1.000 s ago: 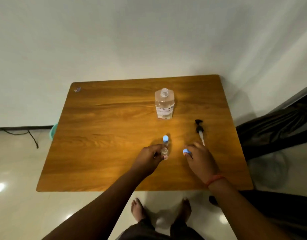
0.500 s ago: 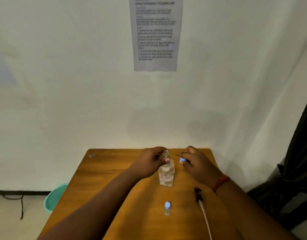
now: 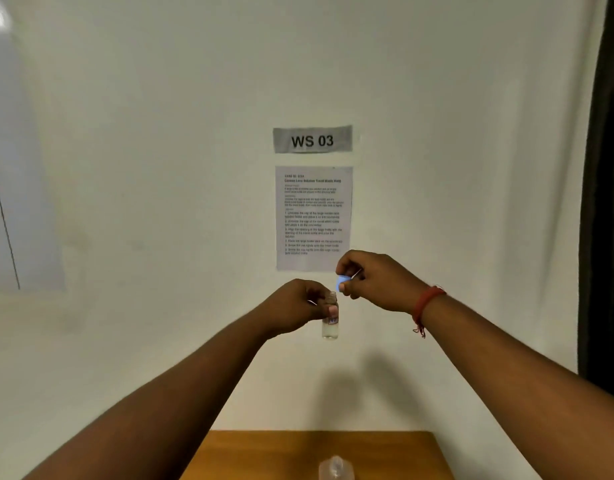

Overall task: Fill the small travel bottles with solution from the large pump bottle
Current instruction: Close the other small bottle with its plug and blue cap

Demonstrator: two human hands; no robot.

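We have lifted both hands off the table (image 3: pixel 264 455) to chest height against the wall. Our left hand (image 3: pixel 295 308) pinches the open vial (image 3: pixel 330 320) near its neck; our right hand (image 3: pixel 371 280) pinches its blue cap (image 3: pixel 342 283) just above-right. The pump bottle (image 3: pixel 336 468) stands below. Capping likely comes next.

A: How many bottles show?
B: Two: one small travel bottle (image 3: pixel 330 320) and one large bottle (image 3: pixel 336 468).
A: Caps?
B: One blue cap (image 3: pixel 342 283).
A: Papers on the wall?
B: Two: one sign (image 3: pixel 312 140), one instruction sheet (image 3: pixel 313 216).
A: Hands?
B: Two.
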